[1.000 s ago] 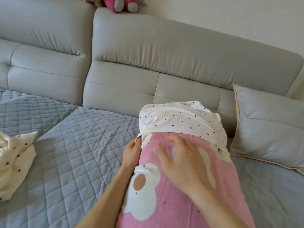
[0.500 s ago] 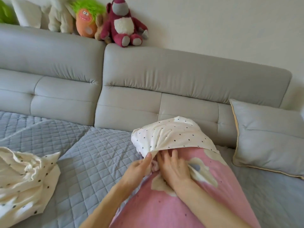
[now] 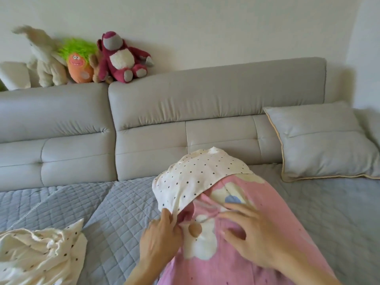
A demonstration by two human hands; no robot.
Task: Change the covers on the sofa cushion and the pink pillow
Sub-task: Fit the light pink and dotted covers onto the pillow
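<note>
**A:** Where does the pink pillow (image 3: 257, 233) stand right now?

**B:** It lies lengthwise on the quilted sofa seat (image 3: 115, 212), near end toward the person, far end capped by the dotted cream cover (image 3: 197, 177). The cover reaches only over that far end; most of the pink flowered fabric is bare.

**A:** And the hands?

**B:** The left hand (image 3: 158, 239) pinches the hem of the dotted cover at its lower left corner. The right hand (image 3: 253, 237) rests on the pink fabric with fingers spread and loosely bent, holding nothing that I can see, seemingly pressing the pillow down.

**A:** So how should this pull go?

**B:** I'd judge it best to keep the right hand flattening the pillow just under the hem, while the left draws the hem toward the body. Then swap sides, since the right edge of the hem sits farther up than the left. Working both corners evenly should stop the cover twisting or bunching.

**A:** Anything else nearby?

**B:** Another dotted cream cloth (image 3: 41, 258) lies crumpled on the seat to the left, and a grey cushion (image 3: 324, 140) leans against the sofa back to the right.
</note>
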